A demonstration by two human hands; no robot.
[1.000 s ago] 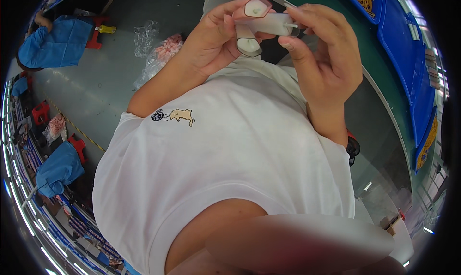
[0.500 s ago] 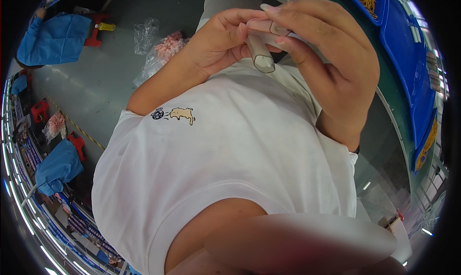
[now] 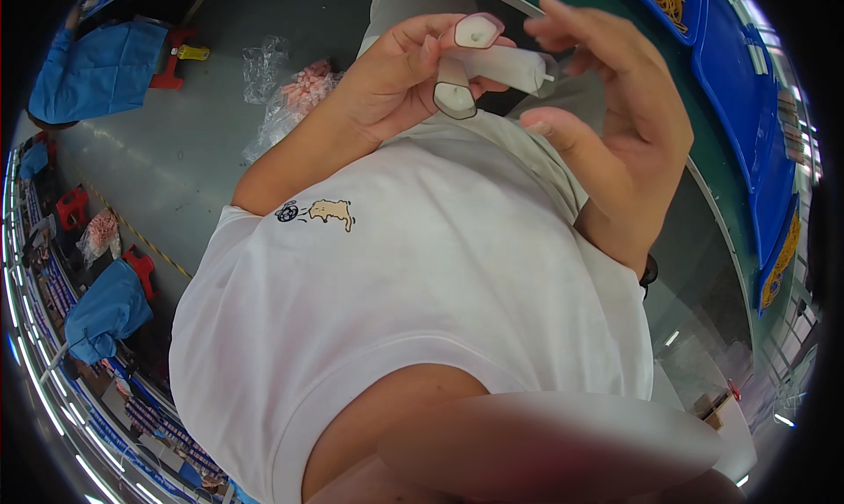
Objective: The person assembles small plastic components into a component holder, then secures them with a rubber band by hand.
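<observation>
Fingers (image 3: 413,51) of the left hand (image 3: 387,91) are clamped on three white tubes (image 3: 492,64), held up before the chest. The right hand (image 3: 615,143) hovers just beside them, fingers spread and holding nothing. Judging by this, gathering is done and any joining or capping is left.

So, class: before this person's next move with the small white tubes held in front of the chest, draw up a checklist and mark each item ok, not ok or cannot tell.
1. Left hand has a firm grip on the white tubes: ok, fingers wrap them.
2. Right hand holds a tube: not ok, its fingers are spread open beside them.
3. Tube ends face the camera: ok, two capped ends show.
4. Number of tubes held: cannot tell, they overlap.
5. Blue tray lies near the right hand: ok.
</observation>
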